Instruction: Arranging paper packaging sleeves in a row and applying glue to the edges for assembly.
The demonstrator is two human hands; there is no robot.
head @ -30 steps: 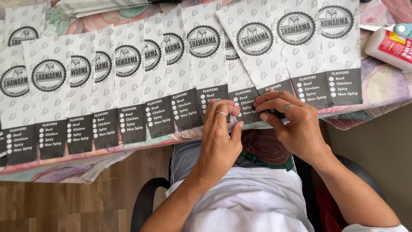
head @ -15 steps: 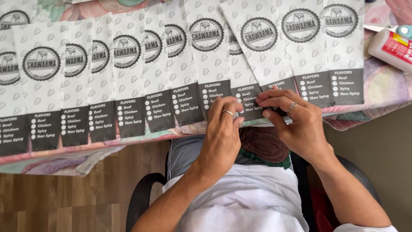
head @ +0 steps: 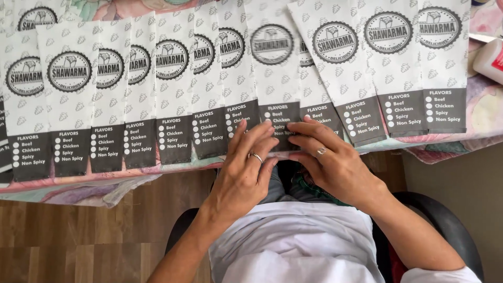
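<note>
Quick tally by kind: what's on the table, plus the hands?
Paper bags: 13 (one cut off at the left edge)
White bottle: 1
Hands: 2, left hand and right hand
Total: 16

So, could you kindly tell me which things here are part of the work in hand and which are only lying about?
In hand:
- paper bag under both hands, at its dark bottom edge
- left hand and right hand, fingers pressing on it
- the overlapping row of printed bags

Lying about:
- white bottle at the right edge
- patterned tablecloth
</note>
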